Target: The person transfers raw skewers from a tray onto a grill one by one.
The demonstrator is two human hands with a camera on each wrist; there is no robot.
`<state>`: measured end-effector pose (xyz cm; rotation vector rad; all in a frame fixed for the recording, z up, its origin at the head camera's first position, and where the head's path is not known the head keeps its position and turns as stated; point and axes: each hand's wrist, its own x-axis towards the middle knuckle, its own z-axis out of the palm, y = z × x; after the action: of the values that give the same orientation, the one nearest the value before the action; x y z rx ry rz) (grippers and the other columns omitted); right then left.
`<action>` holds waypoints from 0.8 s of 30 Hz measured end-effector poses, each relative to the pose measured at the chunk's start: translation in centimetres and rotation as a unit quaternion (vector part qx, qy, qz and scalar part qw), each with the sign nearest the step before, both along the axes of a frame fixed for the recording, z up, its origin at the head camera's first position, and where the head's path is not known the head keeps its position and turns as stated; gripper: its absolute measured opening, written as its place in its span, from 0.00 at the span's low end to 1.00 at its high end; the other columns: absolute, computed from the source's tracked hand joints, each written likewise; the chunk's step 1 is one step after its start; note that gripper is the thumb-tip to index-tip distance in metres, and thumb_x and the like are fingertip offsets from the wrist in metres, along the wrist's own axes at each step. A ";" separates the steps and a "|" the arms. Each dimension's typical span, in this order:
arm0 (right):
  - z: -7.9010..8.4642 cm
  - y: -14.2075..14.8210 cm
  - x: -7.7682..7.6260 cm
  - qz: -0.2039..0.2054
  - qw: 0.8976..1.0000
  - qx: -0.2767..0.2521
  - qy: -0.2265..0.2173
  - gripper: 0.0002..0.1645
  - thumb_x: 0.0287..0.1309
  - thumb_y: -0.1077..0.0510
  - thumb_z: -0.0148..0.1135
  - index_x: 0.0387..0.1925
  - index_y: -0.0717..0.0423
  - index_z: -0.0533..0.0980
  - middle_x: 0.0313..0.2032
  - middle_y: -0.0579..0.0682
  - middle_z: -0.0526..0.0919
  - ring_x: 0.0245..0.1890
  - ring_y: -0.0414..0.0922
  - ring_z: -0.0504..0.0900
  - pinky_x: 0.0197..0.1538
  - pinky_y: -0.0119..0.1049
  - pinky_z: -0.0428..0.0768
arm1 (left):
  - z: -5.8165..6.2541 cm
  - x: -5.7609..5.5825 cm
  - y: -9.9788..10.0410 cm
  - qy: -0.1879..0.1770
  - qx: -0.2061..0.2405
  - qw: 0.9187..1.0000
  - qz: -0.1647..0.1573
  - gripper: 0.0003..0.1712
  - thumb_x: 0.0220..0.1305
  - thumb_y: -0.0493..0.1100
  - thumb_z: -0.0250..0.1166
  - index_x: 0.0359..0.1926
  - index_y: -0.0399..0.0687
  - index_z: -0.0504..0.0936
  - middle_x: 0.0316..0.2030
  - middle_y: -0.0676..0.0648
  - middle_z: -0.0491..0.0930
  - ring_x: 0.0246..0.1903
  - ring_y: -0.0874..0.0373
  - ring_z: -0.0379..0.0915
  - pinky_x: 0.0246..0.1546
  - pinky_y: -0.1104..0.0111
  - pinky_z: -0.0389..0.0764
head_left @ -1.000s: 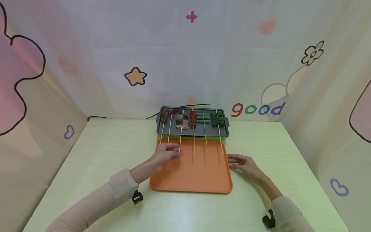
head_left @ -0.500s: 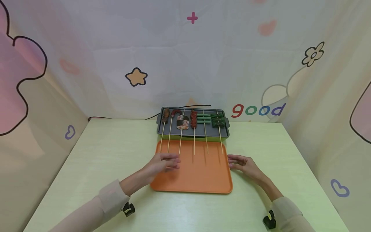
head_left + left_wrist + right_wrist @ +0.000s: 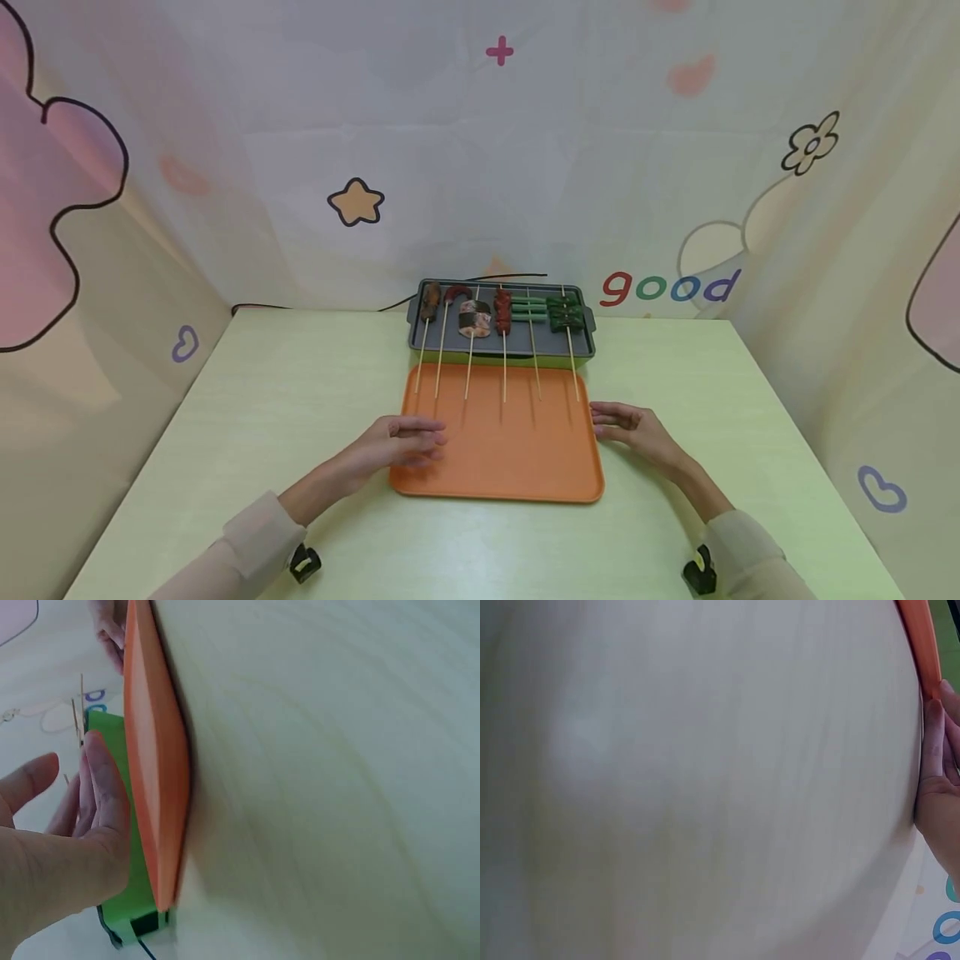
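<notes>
My left hand [image 3: 396, 446] hovers over the left side of an orange tray [image 3: 517, 467], its fingers loosely extended and holding nothing. In the left wrist view this hand [image 3: 82, 817] has its thumb apart from the fingers. At the tray's right edge, my right hand [image 3: 637, 433] touches the rim with nearly straight fingers. The right wrist view shows its fingertips [image 3: 933, 720] right at the orange rim. Behind the tray is a green grill [image 3: 517, 360] with a dark grey plate. Several food skewers lie across it, including a sushi-like piece [image 3: 475, 319] and green leafy pieces [image 3: 565, 314]. Their sticks extend over the tray.
The pale table [image 3: 315, 367] extends on both sides of the tray. A printed cloth [image 3: 450, 150] hangs behind and at the sides. A thin black cable [image 3: 397, 303] runs behind the grill. Black wrist devices [image 3: 305, 564] sit by both cuffs.
My left hand has let go of a skewer stick, then moved left and toward me over the tray. The right hand stays at the tray's edge.
</notes>
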<state>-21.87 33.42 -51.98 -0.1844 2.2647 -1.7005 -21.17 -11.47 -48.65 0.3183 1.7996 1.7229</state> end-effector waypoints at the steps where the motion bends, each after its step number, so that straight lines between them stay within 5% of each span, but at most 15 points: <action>1: 0.0 0.0 0.0 0.000 1.000 0.000 0.000 0.35 0.68 0.59 0.65 0.70 0.72 0.67 0.67 0.72 0.72 0.50 0.29 0.85 0.55 0.24 0.84 | -0.2 -0.1 -0.3 0.005 0.001 1.000 -0.005 0.30 0.73 0.43 0.64 0.69 0.32 0.71 0.62 0.33 0.79 0.54 0.52 0.84 0.55 0.63 0.87; 15: 0.7 -0.1 -1.2 0.008 1.000 0.004 -0.007 0.33 0.70 0.61 0.62 0.71 0.72 0.66 0.66 0.71 0.73 0.51 0.31 0.85 0.57 0.27 0.84 | -1.1 -4.8 -4.4 0.082 -0.018 0.996 -0.007 0.32 0.74 0.42 0.63 0.71 0.30 0.68 0.63 0.31 0.77 0.53 0.56 0.84 0.54 0.64 0.87; 24: 2.2 1.4 -2.4 -0.018 0.997 0.051 0.056 0.28 0.70 0.63 0.62 0.66 0.74 0.70 0.58 0.74 0.80 0.44 0.31 0.87 0.49 0.25 0.87 | -0.7 -8.9 -6.5 0.160 -0.083 0.978 0.109 0.39 0.73 0.42 0.63 0.78 0.40 0.58 0.67 0.29 0.72 0.49 0.64 0.82 0.53 0.63 0.88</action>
<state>-24.29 34.79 -49.81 -0.2214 2.4438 -1.6247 -30.04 -17.99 -49.32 0.3533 2.2714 1.7273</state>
